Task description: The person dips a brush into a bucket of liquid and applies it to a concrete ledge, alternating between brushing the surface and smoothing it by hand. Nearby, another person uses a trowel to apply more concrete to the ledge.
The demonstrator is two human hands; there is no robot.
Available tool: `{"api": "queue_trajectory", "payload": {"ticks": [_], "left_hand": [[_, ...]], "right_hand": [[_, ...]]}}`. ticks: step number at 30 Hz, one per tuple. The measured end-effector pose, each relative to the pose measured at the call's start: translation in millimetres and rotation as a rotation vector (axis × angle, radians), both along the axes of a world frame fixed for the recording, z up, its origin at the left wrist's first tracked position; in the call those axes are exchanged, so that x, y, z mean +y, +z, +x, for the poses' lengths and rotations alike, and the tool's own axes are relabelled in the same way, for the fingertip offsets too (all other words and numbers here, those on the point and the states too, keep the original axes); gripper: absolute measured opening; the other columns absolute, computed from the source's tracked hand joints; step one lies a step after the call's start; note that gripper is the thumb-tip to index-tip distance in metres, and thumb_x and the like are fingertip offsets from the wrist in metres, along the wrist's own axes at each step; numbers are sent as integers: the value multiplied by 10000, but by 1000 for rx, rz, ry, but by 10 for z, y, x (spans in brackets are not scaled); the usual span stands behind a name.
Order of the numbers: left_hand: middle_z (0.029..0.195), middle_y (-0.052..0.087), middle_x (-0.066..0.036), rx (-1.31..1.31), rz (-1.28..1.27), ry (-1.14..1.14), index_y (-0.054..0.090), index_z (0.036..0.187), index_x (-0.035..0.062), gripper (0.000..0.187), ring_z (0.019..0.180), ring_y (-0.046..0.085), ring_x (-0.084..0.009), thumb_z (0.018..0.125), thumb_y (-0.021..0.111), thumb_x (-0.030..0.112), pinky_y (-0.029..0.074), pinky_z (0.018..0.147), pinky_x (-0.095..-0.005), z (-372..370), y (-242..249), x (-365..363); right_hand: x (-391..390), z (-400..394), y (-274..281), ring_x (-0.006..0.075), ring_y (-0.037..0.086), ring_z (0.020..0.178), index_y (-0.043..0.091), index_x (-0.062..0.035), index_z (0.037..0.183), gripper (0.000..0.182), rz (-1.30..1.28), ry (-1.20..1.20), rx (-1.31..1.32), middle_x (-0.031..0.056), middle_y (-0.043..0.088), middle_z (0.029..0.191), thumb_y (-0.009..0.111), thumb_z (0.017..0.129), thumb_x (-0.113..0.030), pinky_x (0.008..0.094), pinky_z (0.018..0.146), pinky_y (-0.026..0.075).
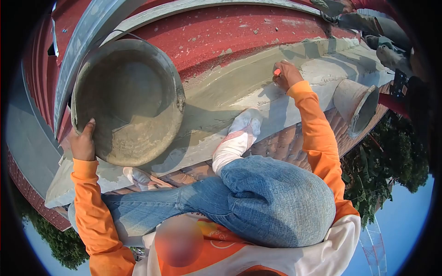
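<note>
My left hand [83, 143] grips the near left rim of a large round mortar tub [133, 154], thumb inside and fingers behind the wall. The tub is tilted with its mouth towards me, and grey residue coats the inside. Farther right, my right hand [287, 76] is closed round a tool with an orange handle end [276, 71]. The rest of that tool is hidden by the hand and its shadow. This hand is over a grey cement ledge [230, 87], where wet-looking mortar lies along the red metal roofing.
A dirty bucket [343, 99] lies tipped on the ledge at right. My feet rest on the ledge and the brown roof tiles [281, 145]. A metal beam [76, 60] rises at left. Another person's legs [382, 27] are at upper right. Trees stand beyond the roof edge.
</note>
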State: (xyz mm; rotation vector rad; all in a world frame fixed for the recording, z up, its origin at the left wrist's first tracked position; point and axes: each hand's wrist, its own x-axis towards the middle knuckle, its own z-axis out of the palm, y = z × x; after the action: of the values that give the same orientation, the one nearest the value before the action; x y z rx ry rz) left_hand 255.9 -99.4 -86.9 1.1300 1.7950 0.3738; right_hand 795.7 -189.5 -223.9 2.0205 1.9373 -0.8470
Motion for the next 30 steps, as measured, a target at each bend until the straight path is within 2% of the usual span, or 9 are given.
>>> {"api": "queue_trajectory", "payload": {"ticks": [6, 10, 12, 15, 20, 22, 24, 26, 30], "left_hand": [[993, 600, -89, 8, 16, -15, 550, 1048, -53, 281, 878, 555, -169, 791, 556, 58, 410, 814, -268, 22, -1, 10], [996, 597, -90, 25, 19, -13, 547, 1050, -57, 286, 886, 553, -171, 792, 559, 65, 408, 818, -269, 42, 12, 23], [998, 596, -91, 38, 13, -15, 544, 1054, -59, 291, 888, 552, -171, 792, 559, 66, 407, 819, -269, -2, -7, 15], [1000, 594, -91, 14, -4, -13, 539, 1062, -60, 299, 891, 552, -174, 792, 559, 65, 406, 822, -272, -22, -9, 10], [1011, 588, -94, 2, -17, -3, 531, 1072, -59, 304, 895, 551, -176, 793, 551, 61, 406, 822, -272, 13, -1, 24], [1016, 587, -96, -13, 5, -6, 528, 1074, -59, 306, 896, 551, -176, 793, 551, 61, 406, 821, -271, 4, -22, 23], [1021, 585, -98, -21, 20, -12, 526, 1075, -58, 307, 897, 551, -176, 793, 550, 61, 407, 820, -269, -8, -27, 19], [1000, 594, -94, -12, 24, -10, 539, 1060, -58, 296, 883, 556, -172, 791, 553, 65, 413, 807, -270, 4, -28, 28], [929, 615, -80, 45, 19, -18, 568, 1016, -53, 267, 821, 571, -154, 782, 564, 75, 430, 758, -264, 140, 49, 60]], "right_hand": [[-175, -1481, 729, 299, 535, 841, 548, -59, 869, 220, -67, 142, 575, 138, 559, 892, 618, 724, -209, 377, 767, 439], [-129, -805, 84, 164, 540, 528, 579, 12, 761, 219, -287, -851, 898, 78, 556, 614, 554, 763, -206, 291, 526, 477], [-91, -45, -216, 116, 498, 449, 576, 40, 709, 254, -82, -1052, 702, 55, 524, 554, 542, 771, -204, 263, 419, 445], [49, 743, -235, 327, 584, 632, 569, 15, 778, 244, 148, -807, 5, 179, 590, 685, 562, 745, -226, 394, 597, 467], [22, 279, -213, 397, 542, 791, 487, -17, 851, 275, 72, -396, -10, 214, 562, 828, 592, 714, -231, 430, 687, 432], [-48, -333, 57, 392, 531, 730, 467, -22, 800, 218, 124, -171, 239, 190, 544, 755, 582, 711, -184, 419, 650, 429], [12, -820, 610, 155, 526, 563, 504, -22, 807, 124, 50, -449, 648, 95, 564, 699, 580, 753, -103, 273, 531, 421], [160, -1013, 1212, 85, 521, 596, 520, -11, 830, 151, 147, -578, 883, 77, 583, 737, 584, 789, -142, 236, 530, 432], [583, -1398, 1863, 83, 493, 558, 537, -5, 853, 116, 454, -576, 1537, 33, 565, 720, 599, 794, -84, 205, 518, 410]]}}
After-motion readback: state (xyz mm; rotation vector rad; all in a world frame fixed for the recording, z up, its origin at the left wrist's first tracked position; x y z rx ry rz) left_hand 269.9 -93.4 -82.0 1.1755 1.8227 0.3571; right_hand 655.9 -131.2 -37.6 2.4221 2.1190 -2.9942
